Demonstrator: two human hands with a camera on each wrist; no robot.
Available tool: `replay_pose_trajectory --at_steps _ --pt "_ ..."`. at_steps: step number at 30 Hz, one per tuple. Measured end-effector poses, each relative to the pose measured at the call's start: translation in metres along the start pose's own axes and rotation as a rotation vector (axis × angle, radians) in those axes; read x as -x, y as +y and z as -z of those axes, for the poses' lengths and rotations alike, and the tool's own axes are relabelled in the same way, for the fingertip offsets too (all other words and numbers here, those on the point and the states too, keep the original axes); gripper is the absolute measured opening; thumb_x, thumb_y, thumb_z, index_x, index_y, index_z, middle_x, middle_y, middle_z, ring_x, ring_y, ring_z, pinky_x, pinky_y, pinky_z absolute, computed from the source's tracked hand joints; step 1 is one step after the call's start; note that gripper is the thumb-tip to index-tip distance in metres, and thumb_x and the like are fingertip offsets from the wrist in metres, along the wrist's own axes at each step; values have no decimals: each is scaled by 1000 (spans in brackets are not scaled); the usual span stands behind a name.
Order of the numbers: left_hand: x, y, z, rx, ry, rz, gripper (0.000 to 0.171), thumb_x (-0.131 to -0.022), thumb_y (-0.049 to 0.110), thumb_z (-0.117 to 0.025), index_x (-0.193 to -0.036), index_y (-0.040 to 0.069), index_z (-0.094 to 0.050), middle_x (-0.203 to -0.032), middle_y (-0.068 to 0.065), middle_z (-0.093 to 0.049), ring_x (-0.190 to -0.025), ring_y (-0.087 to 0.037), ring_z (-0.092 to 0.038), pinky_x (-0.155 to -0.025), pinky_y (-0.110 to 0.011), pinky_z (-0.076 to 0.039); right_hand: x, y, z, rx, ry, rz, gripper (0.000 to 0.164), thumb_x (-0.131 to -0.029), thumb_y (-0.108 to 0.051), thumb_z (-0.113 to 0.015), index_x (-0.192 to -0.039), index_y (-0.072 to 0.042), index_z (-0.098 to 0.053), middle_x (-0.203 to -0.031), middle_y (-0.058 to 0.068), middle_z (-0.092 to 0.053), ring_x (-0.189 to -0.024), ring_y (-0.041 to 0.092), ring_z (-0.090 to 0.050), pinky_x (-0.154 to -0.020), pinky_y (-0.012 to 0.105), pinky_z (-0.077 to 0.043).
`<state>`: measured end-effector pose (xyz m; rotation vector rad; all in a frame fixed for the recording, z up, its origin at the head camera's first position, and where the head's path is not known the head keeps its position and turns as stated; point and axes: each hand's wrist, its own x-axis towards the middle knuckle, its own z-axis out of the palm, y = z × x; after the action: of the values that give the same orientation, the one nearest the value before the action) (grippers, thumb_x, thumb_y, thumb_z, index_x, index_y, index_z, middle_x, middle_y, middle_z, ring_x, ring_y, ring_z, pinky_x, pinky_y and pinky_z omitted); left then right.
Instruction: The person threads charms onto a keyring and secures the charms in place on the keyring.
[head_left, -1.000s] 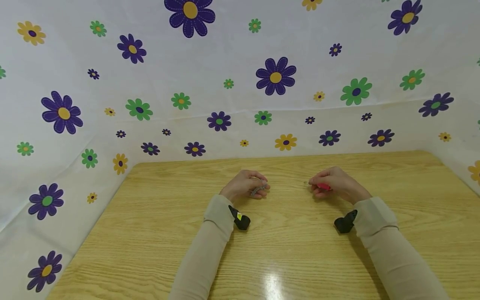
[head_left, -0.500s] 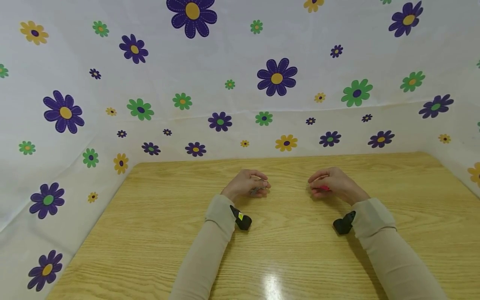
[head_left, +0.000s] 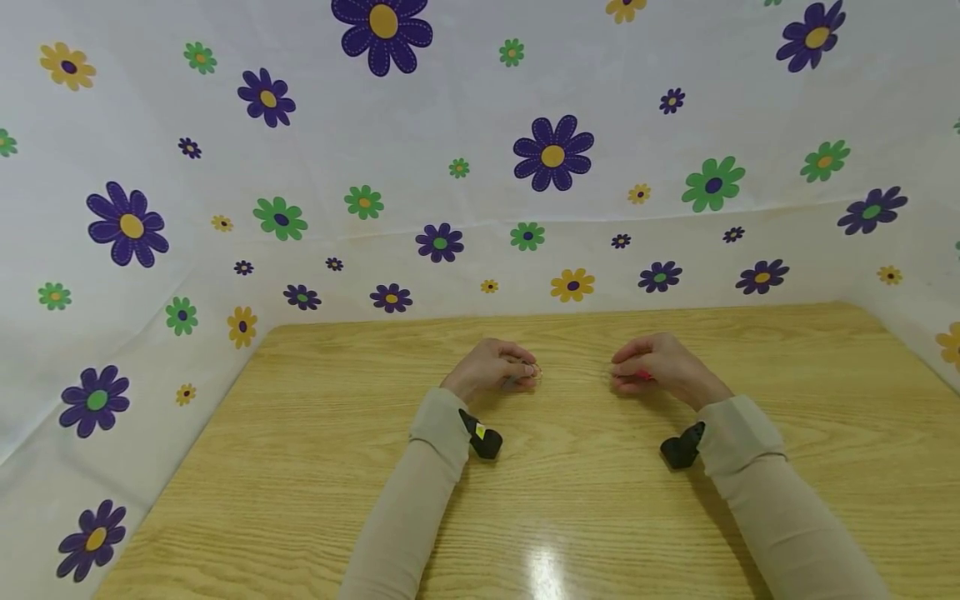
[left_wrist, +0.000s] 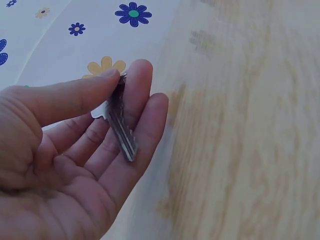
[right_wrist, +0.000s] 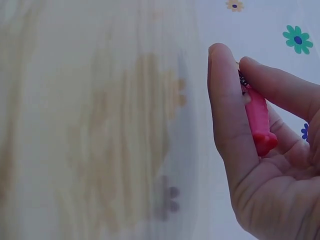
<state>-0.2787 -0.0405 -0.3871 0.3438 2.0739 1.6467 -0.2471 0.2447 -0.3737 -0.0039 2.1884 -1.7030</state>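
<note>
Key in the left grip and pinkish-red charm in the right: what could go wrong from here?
The key might slip or twist: the left grip pinches near its head, leaving the blade free of the thumb.
The pinkish-red charm could swing or drop: the right grip pinches near its top.
Anything dropped would probably land on the wooden table.

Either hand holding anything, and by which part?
Left hand: a metal key, pinched near its head end. Right hand: a red keychain charm, pinched near its chain end.
</note>
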Motion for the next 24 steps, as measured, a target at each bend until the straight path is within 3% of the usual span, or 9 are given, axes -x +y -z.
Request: replay_pose_trajectory --at_steps 6,13,24 --pt "-1 2 -1 -61 12 -7 22 -98 4 -67 -118 -6 -69 -101 -15 -75 -87 -18 -74 -83 -26 -55 -1 0 -3 -23 -4 4 29 -99 6 -59 -123 20 -53 -93 10 -69 -81 16 -72 -76 29 -60" --pt "-2 5 -6 -2 -7 -5 22 -98 0 -66 -118 -9 -68 -98 -16 -75 -80 -15 -73 -81 -32 -59 -2 -2 -8 -8 -24 8 28 -99 6 -60 -123 20 -55 -96 13 -68 -81 15 -71 -75 28 -60" --pt "-3 11 -12 -16 -30 -19 22 -98 -2 -65 -118 -8 -69 -99 -15 -73 -81 -16 -73 -80 -32 -59 -2 -7 -20 2 -37 12 29 -98 6 -61 -122 20 -55 -97 14 -69 -81 17 -71 -76 30 -60"
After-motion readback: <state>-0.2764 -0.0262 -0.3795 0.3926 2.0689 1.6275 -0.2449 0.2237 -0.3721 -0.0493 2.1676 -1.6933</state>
